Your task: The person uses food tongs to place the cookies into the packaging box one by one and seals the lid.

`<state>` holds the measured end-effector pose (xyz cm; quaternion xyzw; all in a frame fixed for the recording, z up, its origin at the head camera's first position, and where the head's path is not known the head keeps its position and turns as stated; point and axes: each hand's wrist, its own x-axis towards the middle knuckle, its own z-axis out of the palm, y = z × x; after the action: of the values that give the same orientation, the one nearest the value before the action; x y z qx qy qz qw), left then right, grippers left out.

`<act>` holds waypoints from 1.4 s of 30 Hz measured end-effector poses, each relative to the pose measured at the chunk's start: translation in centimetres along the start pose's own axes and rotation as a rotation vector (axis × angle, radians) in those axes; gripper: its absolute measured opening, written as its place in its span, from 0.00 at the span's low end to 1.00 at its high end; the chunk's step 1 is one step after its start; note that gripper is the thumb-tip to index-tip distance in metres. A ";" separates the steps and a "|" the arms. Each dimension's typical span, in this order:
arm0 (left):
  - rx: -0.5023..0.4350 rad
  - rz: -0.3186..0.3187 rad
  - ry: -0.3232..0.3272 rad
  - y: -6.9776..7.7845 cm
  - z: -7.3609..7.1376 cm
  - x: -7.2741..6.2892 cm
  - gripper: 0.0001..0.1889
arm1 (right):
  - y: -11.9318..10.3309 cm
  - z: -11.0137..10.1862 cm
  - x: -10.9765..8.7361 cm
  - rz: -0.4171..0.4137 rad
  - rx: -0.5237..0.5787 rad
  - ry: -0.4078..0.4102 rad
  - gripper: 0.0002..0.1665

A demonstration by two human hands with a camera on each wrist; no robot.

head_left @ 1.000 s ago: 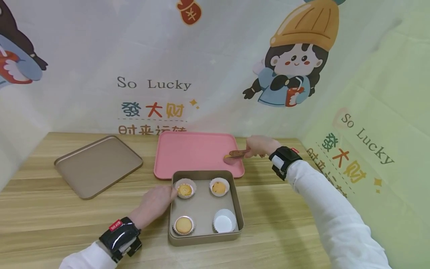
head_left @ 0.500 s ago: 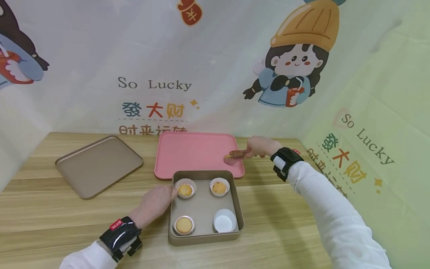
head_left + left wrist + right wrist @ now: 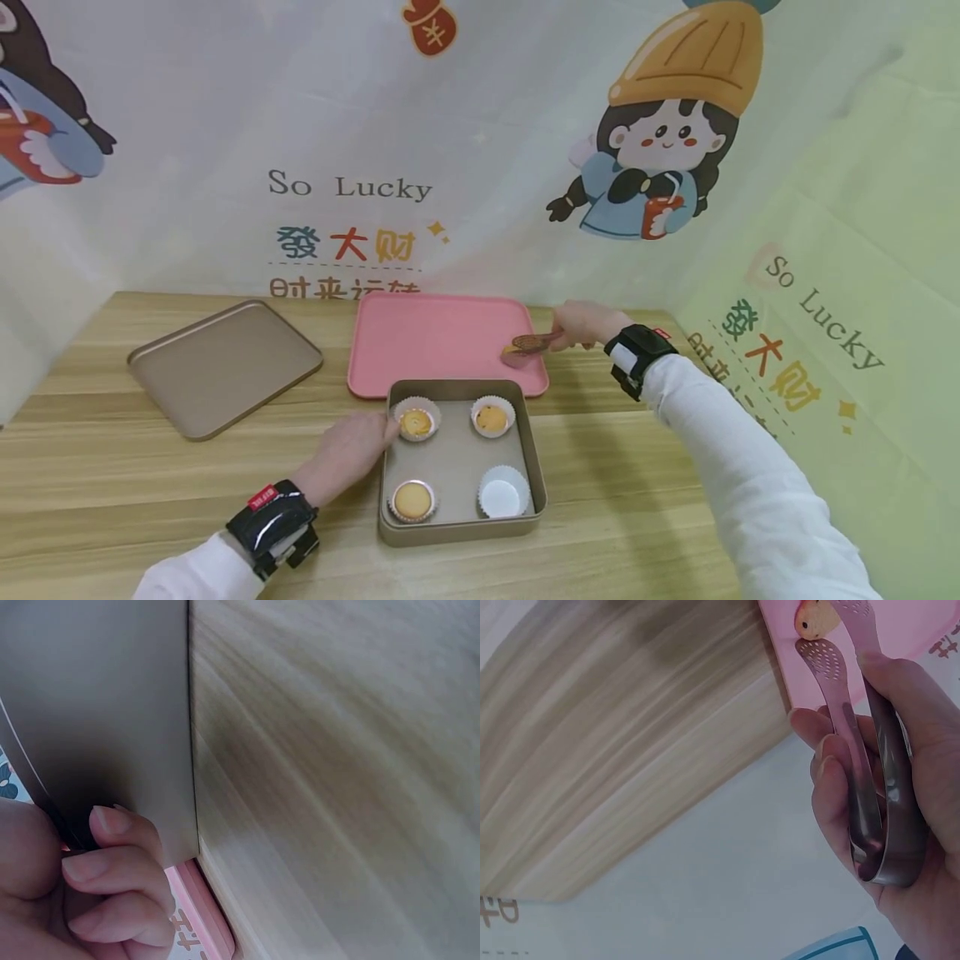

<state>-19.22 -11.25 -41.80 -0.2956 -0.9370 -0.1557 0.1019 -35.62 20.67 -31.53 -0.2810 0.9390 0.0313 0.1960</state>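
My left hand [image 3: 351, 450] pinches the left rim of a square brown-grey baking tin [image 3: 462, 454], thumb over the edge and fingers curled against the outer wall in the left wrist view. Inside, paper cups hold a swirl-topped yellow pastry [image 3: 415, 422], a speckled small cake [image 3: 491, 418] and a plain round one [image 3: 412, 500]. The white paper cup [image 3: 504, 493] at the near right has nothing in it. My right hand [image 3: 587, 323] grips metal tongs [image 3: 904, 851]. Their perforated ends stand at either side of a small dotted cake [image 3: 814, 621] over the pink tray [image 3: 420, 342].
At the back left lies a shallow brown-grey rectangular lid or tray [image 3: 225, 367], set at an angle. The pink tray's near edge meets the tin's far side in the head view. A printed cloth [image 3: 487, 167] hangs behind the wooden table [image 3: 630, 467].
The head view has shifted slightly. Both hands, the tongs and the tin keep their places.
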 end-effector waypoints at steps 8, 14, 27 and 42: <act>0.009 -0.007 -0.001 0.0 0.1 0.3 0.13 | 1.2 1.7 -0.8 -0.098 0.071 0.096 0.08; -0.079 -0.092 -0.021 0.2 0.1 0.3 0.14 | 1.5 2.4 -1.1 -0.109 0.091 0.115 0.09; -0.167 -0.216 -0.033 0.4 0.2 0.4 0.15 | 1.0 1.6 -1.6 -0.135 0.093 0.191 0.08; -0.064 -0.068 -0.030 0.5 0.0 0.3 0.13 | -2.6 1.3 -8.5 -0.431 -0.120 0.454 0.08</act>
<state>-19.19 -10.71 -41.64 -0.2687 -0.9426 -0.1844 0.0730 -27.31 23.09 -29.34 -0.4842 0.8741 -0.0193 -0.0333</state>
